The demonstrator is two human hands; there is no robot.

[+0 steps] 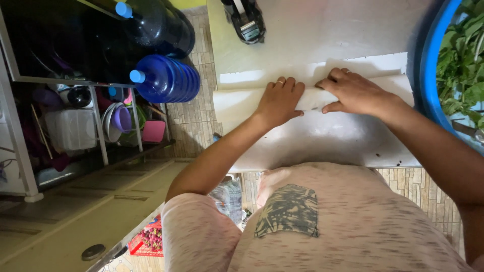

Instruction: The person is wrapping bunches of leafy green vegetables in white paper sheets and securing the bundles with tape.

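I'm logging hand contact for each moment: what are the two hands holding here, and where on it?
Both hands press on a white paper roll lying across the white table: left hand near its middle, right hand beside it, fingers curled over the top.

A red net bag [151,241] of small fruit lies on the floor.

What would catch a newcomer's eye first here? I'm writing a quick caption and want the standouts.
First, the two hands in the middle: the left hand and right hand press side by side on a white roll lying across a white table. Next, the two big blue water bottles on the tiled floor at upper left, and the blue tub of green leaves at the right edge.
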